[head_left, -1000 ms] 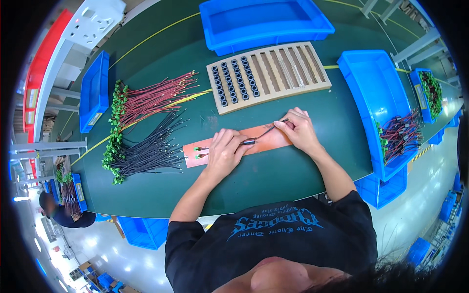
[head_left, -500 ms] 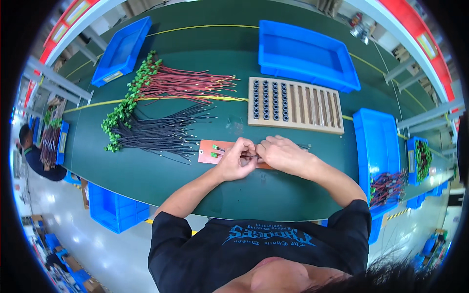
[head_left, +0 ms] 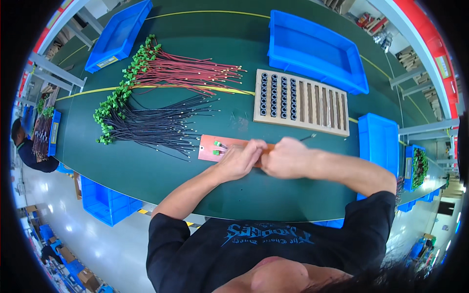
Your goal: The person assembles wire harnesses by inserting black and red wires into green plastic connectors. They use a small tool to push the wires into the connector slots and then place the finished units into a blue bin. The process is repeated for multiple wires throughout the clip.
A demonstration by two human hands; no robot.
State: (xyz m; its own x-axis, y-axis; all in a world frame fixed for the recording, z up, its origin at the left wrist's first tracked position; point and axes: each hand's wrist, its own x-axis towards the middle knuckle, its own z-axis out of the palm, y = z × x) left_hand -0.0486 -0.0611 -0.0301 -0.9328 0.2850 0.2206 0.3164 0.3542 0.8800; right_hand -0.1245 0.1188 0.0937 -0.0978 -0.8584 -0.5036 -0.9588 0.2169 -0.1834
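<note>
An orange board (head_left: 207, 147) lies on the green tabletop before me, with two green connectors (head_left: 218, 144) near its left end. Thin wires run from the connectors under my left hand (head_left: 239, 160), whose fingers are closed on them over the board. Close against it, my right hand (head_left: 288, 157) is curled into a fist and somewhat blurred by motion. A dark wire end (head_left: 309, 137) sticks out beyond the right hand. Both hands hide the wires' middle stretch and much of the board.
Red wires (head_left: 185, 73) and black wires (head_left: 161, 122) with green connectors lie spread at the left. A wooden rack (head_left: 337, 128) partly filled with dark rings stands beyond my hands. Blue bins sit far left (head_left: 117, 39), far right (head_left: 317, 46) and right (head_left: 378, 141).
My right forearm has swung outward, and the right hand has turned into a fist close to the left. The left hand has rolled over the wires, fingers now pointing right.
</note>
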